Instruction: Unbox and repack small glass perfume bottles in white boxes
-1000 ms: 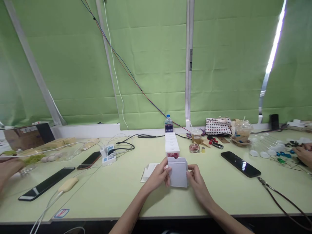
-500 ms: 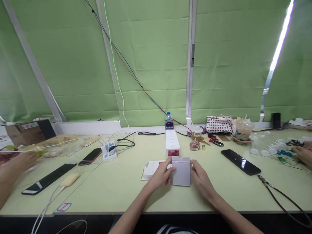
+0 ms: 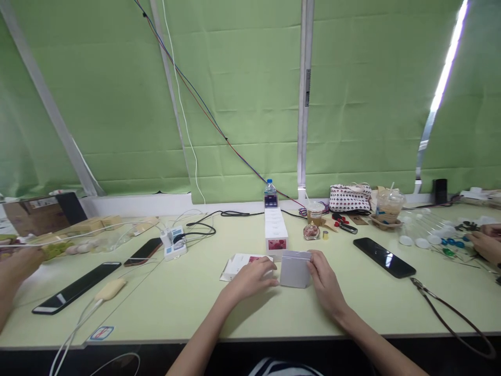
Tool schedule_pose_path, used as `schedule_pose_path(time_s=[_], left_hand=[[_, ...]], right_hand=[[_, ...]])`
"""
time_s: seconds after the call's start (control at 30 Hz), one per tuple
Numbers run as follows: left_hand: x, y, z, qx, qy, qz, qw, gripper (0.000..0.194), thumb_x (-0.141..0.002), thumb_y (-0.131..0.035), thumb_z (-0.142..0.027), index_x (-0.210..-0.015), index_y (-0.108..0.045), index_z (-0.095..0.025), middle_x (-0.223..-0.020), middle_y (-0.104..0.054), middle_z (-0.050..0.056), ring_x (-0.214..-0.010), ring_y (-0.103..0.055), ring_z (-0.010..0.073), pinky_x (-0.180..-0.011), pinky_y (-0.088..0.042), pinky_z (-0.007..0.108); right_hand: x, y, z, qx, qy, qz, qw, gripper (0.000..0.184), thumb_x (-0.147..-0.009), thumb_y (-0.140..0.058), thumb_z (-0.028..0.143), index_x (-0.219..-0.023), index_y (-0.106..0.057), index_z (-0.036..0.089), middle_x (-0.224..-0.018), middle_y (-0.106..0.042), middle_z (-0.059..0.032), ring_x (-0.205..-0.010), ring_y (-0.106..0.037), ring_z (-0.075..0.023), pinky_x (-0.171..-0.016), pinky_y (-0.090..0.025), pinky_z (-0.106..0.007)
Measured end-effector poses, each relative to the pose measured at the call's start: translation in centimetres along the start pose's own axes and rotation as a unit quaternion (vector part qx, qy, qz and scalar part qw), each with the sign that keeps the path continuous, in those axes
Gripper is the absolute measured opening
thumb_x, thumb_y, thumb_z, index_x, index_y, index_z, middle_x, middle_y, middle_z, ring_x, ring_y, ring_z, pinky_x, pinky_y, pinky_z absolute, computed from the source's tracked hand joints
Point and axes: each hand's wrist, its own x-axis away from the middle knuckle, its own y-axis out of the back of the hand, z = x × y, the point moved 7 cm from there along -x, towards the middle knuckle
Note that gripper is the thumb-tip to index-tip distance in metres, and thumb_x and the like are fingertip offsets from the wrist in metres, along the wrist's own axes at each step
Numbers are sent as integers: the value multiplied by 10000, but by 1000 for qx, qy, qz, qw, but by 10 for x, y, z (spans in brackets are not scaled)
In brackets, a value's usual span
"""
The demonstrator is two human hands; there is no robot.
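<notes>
My right hand [image 3: 325,279] pinches the upper right edge of a plain pale grey-white cardboard piece [image 3: 295,271], a flat, roughly square panel with a folded strip along its top. My left hand [image 3: 252,278] is off that panel, with its fingers loosely apart and the tips close to its left side. Behind the left hand lies a white carton [image 3: 238,265] with a pink-red printed patch, partly covered by the fingers; I cannot tell whether they touch it. Straight ahead, a row of white boxes [image 3: 276,230] runs away from me, the nearest with a pink-red picture on its front.
A water bottle [image 3: 270,194] stands behind the boxes. A phone [image 3: 383,257] and cord-handled tool [image 3: 418,284] lie right; a small glass jar [image 3: 311,231] sits nearer the middle. Left are a power strip [image 3: 175,245] and phones [image 3: 78,287]. Other people's hands [image 3: 487,243] work at both sides.
My left hand has let go of the grey-white panel and moved left towards the lying carton. My right hand keeps hold of the panel, which has shifted slightly up and tilted.
</notes>
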Motion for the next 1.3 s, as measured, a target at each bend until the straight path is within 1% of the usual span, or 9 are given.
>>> schedule_pose_path(time_s=[0.2, 0.3, 0.43, 0.53, 0.67, 0.9, 1.03, 1.13, 1.3], left_hand=[[3, 0, 14, -69, 84, 14, 994, 310, -772, -593, -364, -1030, -654, -205, -1090, -570, 80, -846, -608, 267, -696, -409, 320], [4, 6, 9, -72, 108, -18, 991, 298, -784, -577, -320, -1048, -650, -202, -1053, -582, 84, -855, -607, 277, -732, -417, 338], [2, 12, -17, 43, 27, -82, 995, 495, -812, -530, -243, -1298, -463, -308, -1214, -541, 51, -876, -589, 212, -793, -454, 327], [-2, 2, -29, 154, -21, -63, 986, 493, -836, -479, -220, -1315, -435, -323, -1274, -505, 52, -715, -575, 138, -614, -495, 255], [-9, -14, -24, 234, -9, -55, 971, 373, -853, -486, -293, -1220, -528, -243, -1042, -586, 63, -569, -533, 102, -405, -425, 183], [-14, -9, -5, 406, 37, -72, 910, 435, -871, -464, -504, -1147, -538, -176, -641, -519, -26, -463, -510, 92, -389, -410, 175], [-11, -5, 7, 468, 78, -81, 877, 461, -837, -509, -541, -1128, -541, -185, -596, -477, -53, -447, -464, 72, -386, -373, 157], [-11, -5, 11, 462, 78, -97, 878, 452, -821, -529, -550, -1060, -567, -169, -579, -452, -63, -430, -425, 64, -366, -340, 156], [-14, -11, 11, 443, 69, -99, 888, 439, -837, -497, -556, -1001, -574, -157, -501, -399, -87, -344, -349, 57, -319, -272, 165]], right_hand=[[2, -1, 1, 30, 4, 11, 999, 242, -962, -321, 326, -996, -538, 223, -1138, -556, -87, -1048, -534, -229, -911, -442, -375], [2, -3, 2, 35, 12, 21, 999, 245, -965, -312, 319, -1013, -532, 223, -1148, -561, -89, -1075, -519, -232, -935, -429, -392], [2, -4, 5, 36, 28, 21, 999, 255, -964, -309, 320, -1019, -540, 226, -1137, -572, -91, -1066, -526, -233, -925, -440, -396], [2, -4, 8, 27, 33, 22, 999, 262, -964, -308, 331, -976, -548, 226, -1127, -574, -91, -1049, -534, -231, -903, -449, -381], [3, -4, 10, -4, 24, 38, 999, 276, -966, -311, 359, -952, -553, 227, -1104, -581, -83, -1022, -547, -224, -863, -452, -339], [4, -5, 1, -73, -60, 36, 995, 408, -942, -357, 436, -1296, -394, 236, -1111, -609, -69, -843, -589, -196, -757, -458, -294], [5, -10, -3, -100, -96, 56, 989, 417, -938, -349, 448, -1284, -386, 218, -756, -619, -2, -683, -582, -193, -627, -437, -270], [5, -13, -4, -100, -96, 79, 987, 368, -922, -382, 426, -1215, -460, 218, -710, -621, 1, -652, -580, -197, -613, -429, -275], [7, -24, -9, -67, -107, 135, 983, 415, -827, -489, 314, -1234, -457, 239, -872, -694, -29, -725, -635, -218, -651, -459, -288]])
